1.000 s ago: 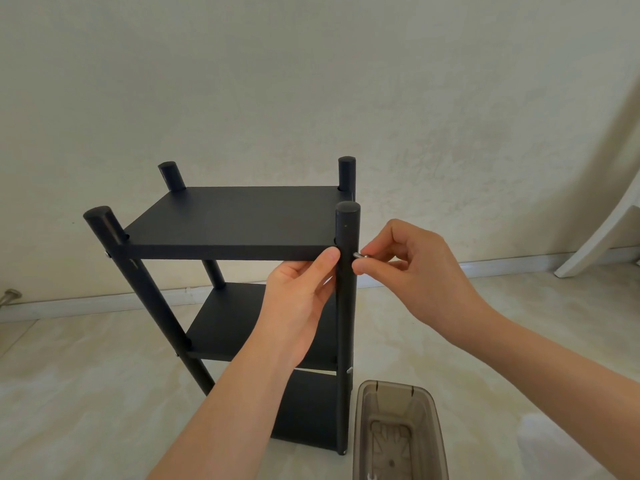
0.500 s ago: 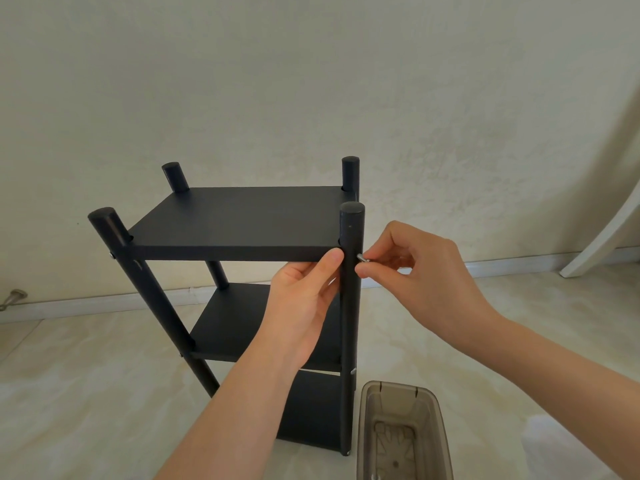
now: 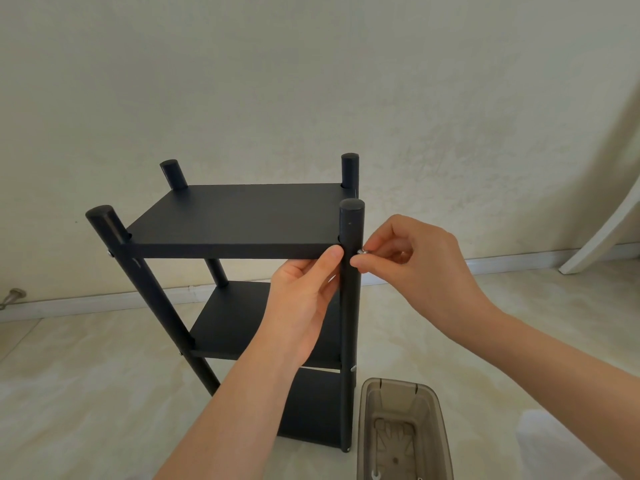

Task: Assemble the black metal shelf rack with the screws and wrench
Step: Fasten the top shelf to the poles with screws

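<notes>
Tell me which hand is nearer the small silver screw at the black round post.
Right. The right hand pinches the small silver screw against the black round post; the left hand holds the black top shelf across the post.

A plain cream wall (image 3: 311, 81) meets a pale marbled floor (image 3: 86, 393) at a white baseboard (image 3: 519, 261), with a slanted white leg (image 3: 599, 237) at far right and a small metal doorstop (image 3: 12, 296) low at left.
</notes>
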Available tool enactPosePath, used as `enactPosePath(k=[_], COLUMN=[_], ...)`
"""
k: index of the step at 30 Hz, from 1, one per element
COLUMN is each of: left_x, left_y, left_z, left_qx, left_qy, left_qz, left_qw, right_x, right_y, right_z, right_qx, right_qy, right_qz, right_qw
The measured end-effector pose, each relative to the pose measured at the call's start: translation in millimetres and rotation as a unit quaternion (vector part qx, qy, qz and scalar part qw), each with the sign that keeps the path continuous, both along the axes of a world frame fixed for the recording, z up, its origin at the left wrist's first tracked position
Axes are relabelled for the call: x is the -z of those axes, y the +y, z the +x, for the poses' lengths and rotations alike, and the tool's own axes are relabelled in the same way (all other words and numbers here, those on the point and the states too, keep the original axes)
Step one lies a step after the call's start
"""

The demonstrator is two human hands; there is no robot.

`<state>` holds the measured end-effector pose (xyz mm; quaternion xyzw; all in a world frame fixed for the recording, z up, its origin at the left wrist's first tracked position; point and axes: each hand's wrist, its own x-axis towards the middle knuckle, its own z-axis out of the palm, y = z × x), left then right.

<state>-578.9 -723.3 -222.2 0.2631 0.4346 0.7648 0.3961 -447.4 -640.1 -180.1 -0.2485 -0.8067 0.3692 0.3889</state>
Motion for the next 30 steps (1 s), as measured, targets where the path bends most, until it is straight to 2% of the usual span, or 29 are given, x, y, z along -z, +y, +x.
enactPosePath(k=[18,30], left_x=[-1,-3], left_y=[1,1], left_z=[1,2], left_qx=[-0.014,-0.016], left_qy=[0.013,0.022], left_qz=[-0.009,-0.01], left_qw=[1.0,1.0], right_x=[-7,0], right_y=[6,17], right_z=[8,0], right_qx=[-0.054,-0.028], right_qy=[-0.024,-0.017], right_qz=[-0.056,-0.069], right_qw=[0.997,0.997])
